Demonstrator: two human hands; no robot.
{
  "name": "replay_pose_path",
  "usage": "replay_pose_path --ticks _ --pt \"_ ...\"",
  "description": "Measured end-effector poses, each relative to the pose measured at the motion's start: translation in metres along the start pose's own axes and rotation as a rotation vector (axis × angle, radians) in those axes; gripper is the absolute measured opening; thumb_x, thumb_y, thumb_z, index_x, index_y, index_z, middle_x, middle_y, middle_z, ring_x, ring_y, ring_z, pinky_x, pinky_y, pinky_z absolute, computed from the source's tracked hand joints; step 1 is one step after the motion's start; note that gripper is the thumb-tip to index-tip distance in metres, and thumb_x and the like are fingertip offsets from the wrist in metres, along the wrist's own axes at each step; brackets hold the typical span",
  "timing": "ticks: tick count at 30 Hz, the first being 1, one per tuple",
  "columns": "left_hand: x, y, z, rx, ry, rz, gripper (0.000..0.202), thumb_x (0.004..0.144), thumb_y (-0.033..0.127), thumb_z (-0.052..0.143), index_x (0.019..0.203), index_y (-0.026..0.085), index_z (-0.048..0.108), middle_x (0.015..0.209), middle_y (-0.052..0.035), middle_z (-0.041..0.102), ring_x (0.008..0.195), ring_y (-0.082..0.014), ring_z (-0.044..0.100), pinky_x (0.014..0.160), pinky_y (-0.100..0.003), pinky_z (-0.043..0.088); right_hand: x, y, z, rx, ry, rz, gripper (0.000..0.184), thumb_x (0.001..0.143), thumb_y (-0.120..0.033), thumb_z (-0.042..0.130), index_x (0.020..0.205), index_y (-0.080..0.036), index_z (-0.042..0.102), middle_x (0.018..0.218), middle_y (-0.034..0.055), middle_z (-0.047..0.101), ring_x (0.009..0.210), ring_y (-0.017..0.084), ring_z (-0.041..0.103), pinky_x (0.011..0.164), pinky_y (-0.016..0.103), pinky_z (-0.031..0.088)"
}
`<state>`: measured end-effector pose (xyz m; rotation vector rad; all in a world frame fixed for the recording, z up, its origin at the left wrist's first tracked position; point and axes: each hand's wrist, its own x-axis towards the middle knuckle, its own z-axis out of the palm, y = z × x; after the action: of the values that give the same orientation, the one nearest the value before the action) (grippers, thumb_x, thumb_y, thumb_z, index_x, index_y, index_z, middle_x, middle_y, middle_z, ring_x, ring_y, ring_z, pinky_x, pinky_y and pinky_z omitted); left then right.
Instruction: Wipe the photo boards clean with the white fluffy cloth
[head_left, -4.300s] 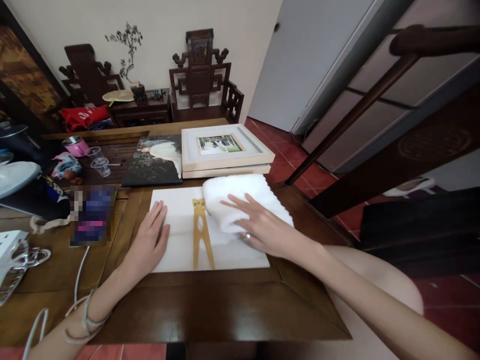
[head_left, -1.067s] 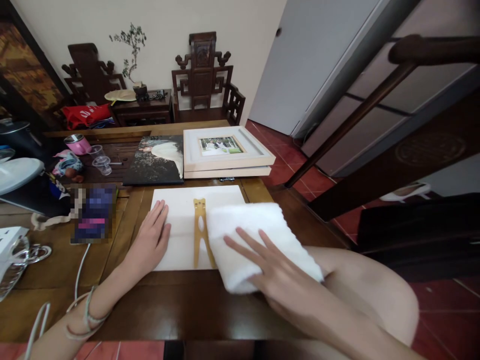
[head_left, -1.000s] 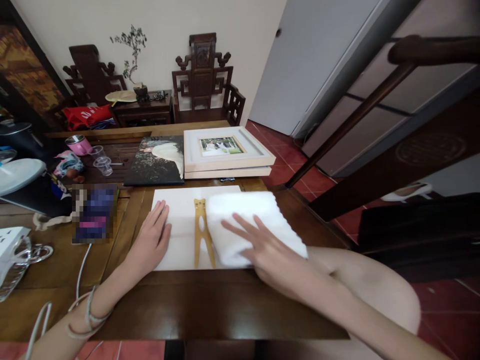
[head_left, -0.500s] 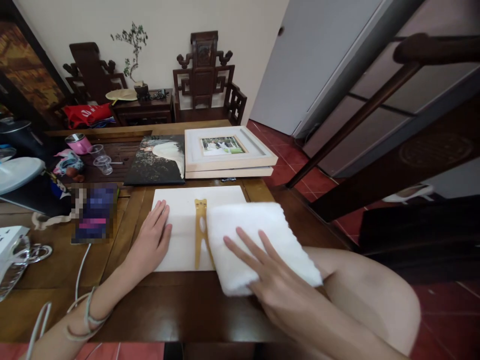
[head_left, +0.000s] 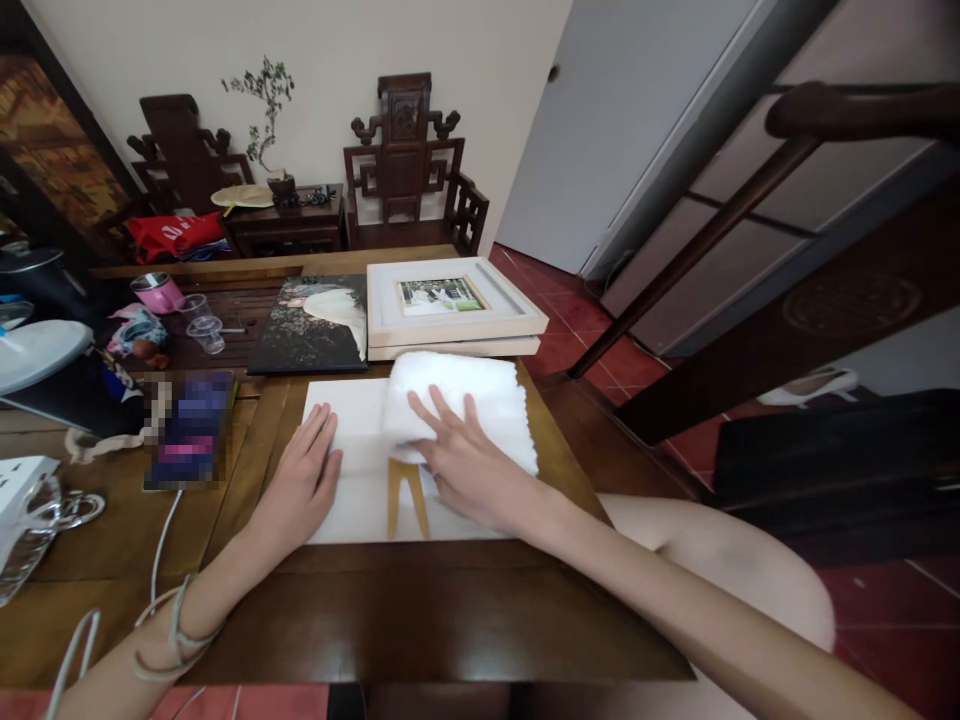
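A white board or panel lies flat on the wooden table, and a gold two-legged strip shape shows on it. My left hand rests on the panel's left edge, fingers stretched out and holding nothing. Spread fingers of my right hand press on a fluffy white cloth, which lies over the panel's upper right part. The cloth hides the top of the gold shape. Whether my right thumb tucks under the cloth, I cannot tell.
Behind the panel lie stacked pale wooden picture frames and a dark photo print. To the left are a blurred phone, clear plastic cups, a pink mug and a black lidded container.
My right hand and the cloth have moved up and to the left across the panel, covering the top of the gold shape. My left hand has stayed in place.
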<state>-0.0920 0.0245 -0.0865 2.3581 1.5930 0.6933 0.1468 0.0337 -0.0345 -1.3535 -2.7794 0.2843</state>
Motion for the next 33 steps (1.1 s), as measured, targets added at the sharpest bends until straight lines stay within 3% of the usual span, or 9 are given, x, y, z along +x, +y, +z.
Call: replay_pose_path --ticks 3,6,8,11,17,20,22,30,33 --pt "0.0 0.001 0.0 0.011 -0.007 -0.01 0.049 0.099 0.031 0.033 0.143 0.011 0.036 0.154 -0.0157 0.031 0.144 -0.0245 0.022 0.117 -0.047 0.022 -0.011 -0.012 0.006 -0.064 0.023 -0.094 0.037 0.077 -0.003 0.054 0.11 -0.01 0.07 0.153 0.0257 0.023 0.139 0.048 0.008 0.104 0.075 0.014" --pt "0.0 0.003 -0.001 0.019 -0.017 -0.017 0.049 0.099 0.031 0.032 0.143 0.01 0.035 0.154 -0.0155 0.031 0.145 -0.0245 0.022 0.117 -0.047 0.022 -0.044 -0.026 0.02 -0.074 0.097 -0.214 0.02 0.079 -0.007 0.058 0.088 -0.011 0.076 0.15 0.027 0.03 0.137 0.052 0.015 0.102 0.077 0.017" --pt "0.001 0.003 0.0 0.021 -0.019 -0.019 0.049 0.099 0.032 0.032 0.144 0.012 0.035 0.154 -0.0149 0.03 0.145 -0.0248 0.022 0.117 -0.048 0.023 -0.065 -0.031 0.028 -0.062 0.137 -0.262 0.017 0.077 -0.008 0.059 0.073 -0.013 0.075 0.15 0.0238 0.032 0.137 0.051 0.016 0.102 0.077 0.017" --pt "0.001 0.004 0.0 0.02 -0.015 -0.017 0.049 0.099 0.032 0.032 0.143 0.012 0.036 0.154 -0.0154 0.031 0.144 -0.0255 0.022 0.117 -0.049 0.023 -0.074 -0.03 0.029 -0.033 0.126 -0.277 0.017 0.072 -0.007 0.06 0.073 -0.016 0.075 0.153 0.0174 0.031 0.14 0.046 0.013 0.107 0.073 0.014" --pt "0.0 0.002 0.0 0.022 -0.013 -0.006 0.049 0.099 0.032 0.032 0.143 0.012 0.036 0.154 -0.0153 0.031 0.144 -0.0247 0.022 0.117 -0.049 0.023 -0.015 -0.009 0.006 -0.016 0.025 -0.131 0.047 0.074 0.0 0.052 0.115 -0.015 0.069 0.154 0.0197 0.026 0.141 0.044 0.013 0.107 0.071 0.016" --pt "0.0 0.001 0.0 0.016 -0.007 0.007 0.048 0.099 0.032 0.033 0.143 0.012 0.036 0.154 -0.0152 0.032 0.144 -0.0249 0.023 0.117 -0.048 0.023 0.012 -0.005 -0.001 -0.059 0.01 -0.078 0.045 0.077 0.0 0.049 0.117 -0.01 0.066 0.154 0.0231 0.024 0.14 0.046 0.012 0.105 0.072 0.018" --pt "0.0 0.0 0.0 0.016 -0.005 0.008 0.048 0.099 0.031 0.033 0.144 0.013 0.035 0.154 -0.0146 0.032 0.144 -0.0249 0.023 0.117 -0.048 0.024 0.013 -0.009 0.0 -0.08 0.016 -0.083 0.04 0.08 -0.002 0.049 0.115 -0.01 0.068 0.153 0.0243 0.025 0.14 0.046 0.012 0.105 0.073 0.018" --pt "0.001 0.001 0.0 0.03 -0.022 -0.006 0.048 0.099 0.032 0.032 0.144 0.013 0.035 0.154 -0.0149 0.03 0.144 -0.0255 0.022 0.117 -0.049 0.023 -0.054 -0.045 0.026 -0.014 0.075 -0.261 0.019 0.084 -0.015 0.058 0.08 -0.013 0.076 0.15 0.0241 0.031 0.136 0.052 0.018 0.101 0.078 0.018" --pt "0.001 0.002 0.0 0.03 -0.02 -0.007 0.048 0.099 0.032 0.032 0.143 0.012 0.036 0.154 -0.0151 0.031 0.144 -0.0248 0.022 0.117 -0.048 0.023 -0.064 -0.047 0.023 0.034 0.058 -0.303 0.018 0.083 -0.017 0.058 0.08 -0.014 0.076 0.151 0.0232 0.031 0.137 0.05 0.017 0.103 0.076 0.017"
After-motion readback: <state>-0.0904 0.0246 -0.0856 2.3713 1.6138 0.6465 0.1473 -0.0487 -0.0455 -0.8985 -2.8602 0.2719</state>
